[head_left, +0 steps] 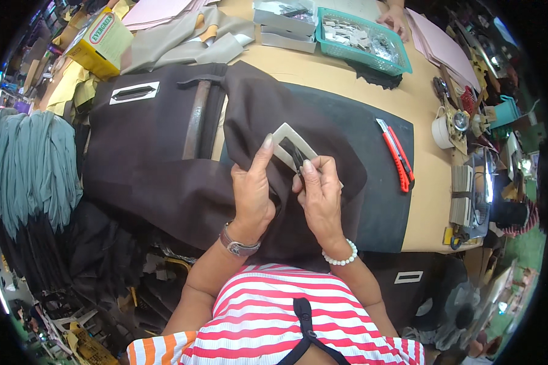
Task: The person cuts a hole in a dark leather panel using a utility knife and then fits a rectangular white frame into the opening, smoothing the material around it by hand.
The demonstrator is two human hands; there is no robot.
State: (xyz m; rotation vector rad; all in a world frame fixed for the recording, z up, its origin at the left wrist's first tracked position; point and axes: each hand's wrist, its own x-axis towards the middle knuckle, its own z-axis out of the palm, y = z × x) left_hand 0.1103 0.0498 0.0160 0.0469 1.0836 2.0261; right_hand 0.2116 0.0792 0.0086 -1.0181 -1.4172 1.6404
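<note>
One white frame (pixel 299 141) is resting on dark cloth (pixel 140 140), the left hand (pixel 252 188) is pinching its left edge, the right hand (pixel 323 194) is gripping a slim dark piece (pixel 296 154) at its opening, and uneven pulling could be skewing it

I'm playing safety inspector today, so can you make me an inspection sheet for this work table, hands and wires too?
Surface: tan table with a dark mat, partly covered by brown material.
Job's things: pale rectangular frame on the brown material; a dark item at its opening, hard to make out.
Clutter: red cutter on the mat; metal bar; teal basket of small pieces; yellow can.
Hands: left hand has its thumb on the frame; right hand pinches the dark item.
Cables: nothing seen clearly.
Surroundings: grey-blue cloth bundle at left; another person's hand beyond the basket.
</note>
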